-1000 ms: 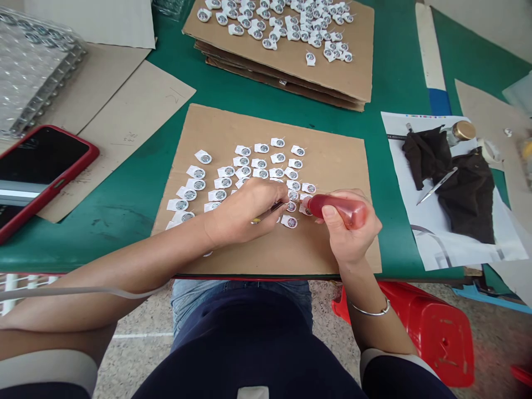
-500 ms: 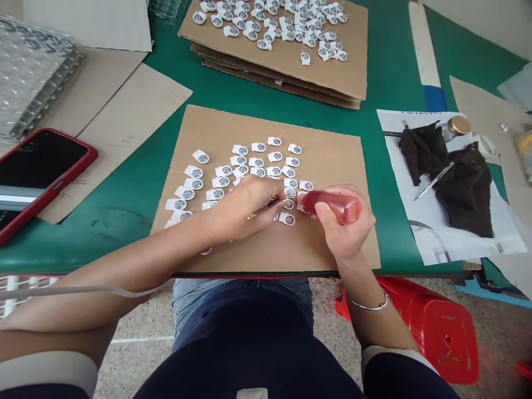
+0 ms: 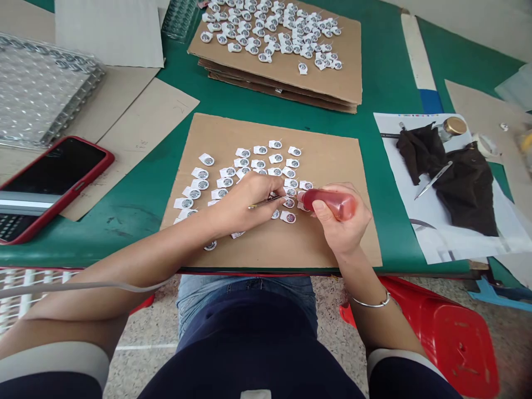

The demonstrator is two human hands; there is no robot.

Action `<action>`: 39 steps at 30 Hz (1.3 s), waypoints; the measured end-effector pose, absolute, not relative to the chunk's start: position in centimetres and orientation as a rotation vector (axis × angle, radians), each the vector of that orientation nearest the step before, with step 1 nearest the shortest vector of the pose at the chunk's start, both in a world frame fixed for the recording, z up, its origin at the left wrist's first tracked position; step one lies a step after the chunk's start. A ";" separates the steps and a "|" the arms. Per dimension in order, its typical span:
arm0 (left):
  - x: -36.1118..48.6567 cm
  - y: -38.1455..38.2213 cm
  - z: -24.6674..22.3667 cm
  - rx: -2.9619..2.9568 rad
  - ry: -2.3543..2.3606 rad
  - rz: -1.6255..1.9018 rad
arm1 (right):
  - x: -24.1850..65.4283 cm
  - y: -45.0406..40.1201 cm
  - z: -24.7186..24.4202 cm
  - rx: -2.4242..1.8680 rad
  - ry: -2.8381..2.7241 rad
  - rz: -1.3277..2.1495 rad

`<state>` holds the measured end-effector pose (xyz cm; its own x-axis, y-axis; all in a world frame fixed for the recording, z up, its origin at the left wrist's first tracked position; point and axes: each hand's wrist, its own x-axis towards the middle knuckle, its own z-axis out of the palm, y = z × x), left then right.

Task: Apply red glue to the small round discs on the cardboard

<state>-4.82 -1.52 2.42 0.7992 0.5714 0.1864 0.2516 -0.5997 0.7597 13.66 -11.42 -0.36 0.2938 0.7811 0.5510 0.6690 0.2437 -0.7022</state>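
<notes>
My right hand (image 3: 347, 221) is wrapped round a red squeeze bottle (image 3: 328, 202), tilted with its nozzle pointing left at the small white tagged discs. My left hand (image 3: 245, 202) is closed on thin metal tweezers (image 3: 264, 202), whose tips reach toward the discs just left of the nozzle. Rows of these white pieces with round silver-grey faces lie on a cardboard sheet (image 3: 324, 249); one white piece (image 3: 288, 217) near the front has a darker, reddish face. My left hand and forearm hide part of the rows, and the piece under the nozzle is partly covered.
Behind stands a cardboard stack (image 3: 349, 83) covered with more white pieces. At left lie a red-cased phone (image 3: 54, 183) and bubble-patterned plastic trays (image 3: 41, 94). To the right, a dark cloth (image 3: 465, 188), a pen-like metal tool (image 3: 433, 180) and a gold-lidded jar (image 3: 455, 126) rest on paper.
The view has shifted slightly, so the surroundings appear moved. Both hands keep their grips and stay at nearly the same place over the sheet, the nozzle still beside the same pieces.
</notes>
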 end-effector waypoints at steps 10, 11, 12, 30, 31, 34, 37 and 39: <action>-4.8 -1.4 2.4 2.207 0.665 0.616 | 15.5 -10.4 1.3 -1.227 -0.937 0.437; -4.9 -1.5 2.8 2.182 0.704 0.644 | 16.0 -10.0 2.0 -1.201 -0.909 0.474; -5.1 -1.5 3.2 2.153 0.749 0.668 | 16.6 -9.6 2.8 -1.182 -0.899 0.499; -6.0 1.9 5.0 2.329 0.704 0.596 | 17.7 -1.3 4.1 -1.204 -0.974 0.960; -5.6 2.0 4.9 2.332 0.677 0.572 | 17.7 -1.3 3.8 -1.214 -0.989 0.953; -4.7 2.2 5.0 2.317 0.630 0.509 | 18.1 -1.7 2.9 -1.258 -1.085 0.828; -4.0 2.3 5.0 2.319 0.593 0.484 | 18.3 -2.0 2.4 -1.306 -1.196 0.699; -3.7 2.3 4.8 2.371 0.540 0.495 | 18.2 -2.2 2.4 -1.306 -1.230 0.655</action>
